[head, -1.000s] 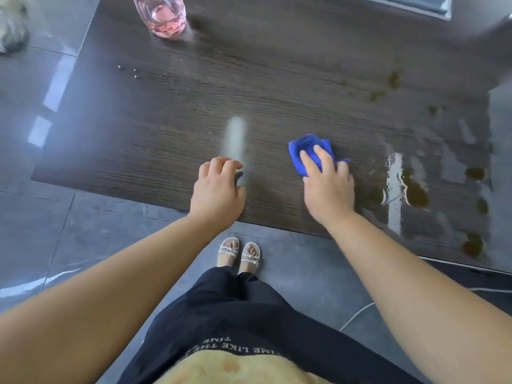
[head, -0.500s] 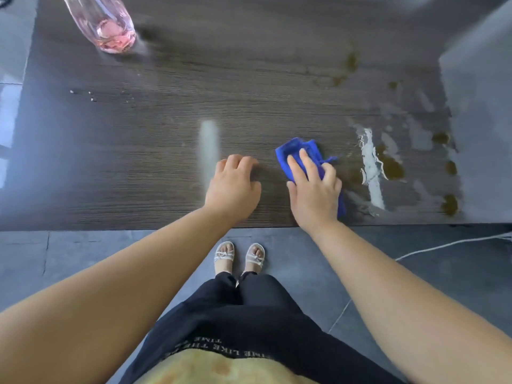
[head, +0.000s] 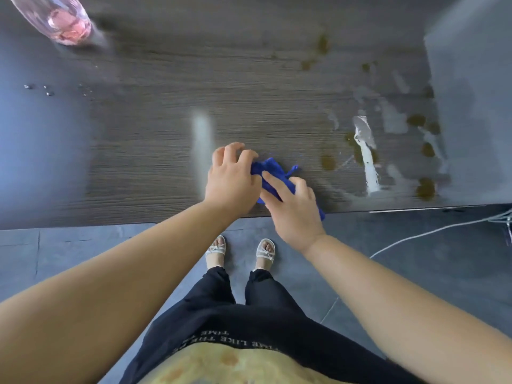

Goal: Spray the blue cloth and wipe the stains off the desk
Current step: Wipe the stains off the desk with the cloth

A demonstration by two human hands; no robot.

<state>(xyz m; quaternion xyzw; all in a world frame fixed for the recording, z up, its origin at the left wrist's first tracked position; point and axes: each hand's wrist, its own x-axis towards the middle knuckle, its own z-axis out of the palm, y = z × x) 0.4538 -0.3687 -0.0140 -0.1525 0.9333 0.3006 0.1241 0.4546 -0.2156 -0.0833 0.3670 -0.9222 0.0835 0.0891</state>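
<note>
The blue cloth (head: pixel 273 173) lies bunched near the front edge of the dark wood desk (head: pixel 155 112). My left hand (head: pixel 231 180) has its fingers curled onto the cloth's left end. My right hand (head: pixel 293 207) lies over the cloth's right part, fingers pressing along it and curled at its edge. Brown stains (head: pixel 328 162) and wet streaks (head: pixel 368 159) spread over the desk to the right of the cloth. A clear pink spray bottle (head: pixel 59 23) stands at the far left of the desk.
Small water drops (head: pixel 47 90) dot the desk's left side. A grey panel (head: pixel 473 101) rises at the desk's right end. A white cable (head: pixel 432 234) runs across the grey tiled floor on the right. My feet (head: pixel 241 249) stand just below the desk edge.
My left hand has slid right from the bare desk onto the cloth. The right hand drew the cloth nearer the front edge and it bunched up. The view shifted left.
</note>
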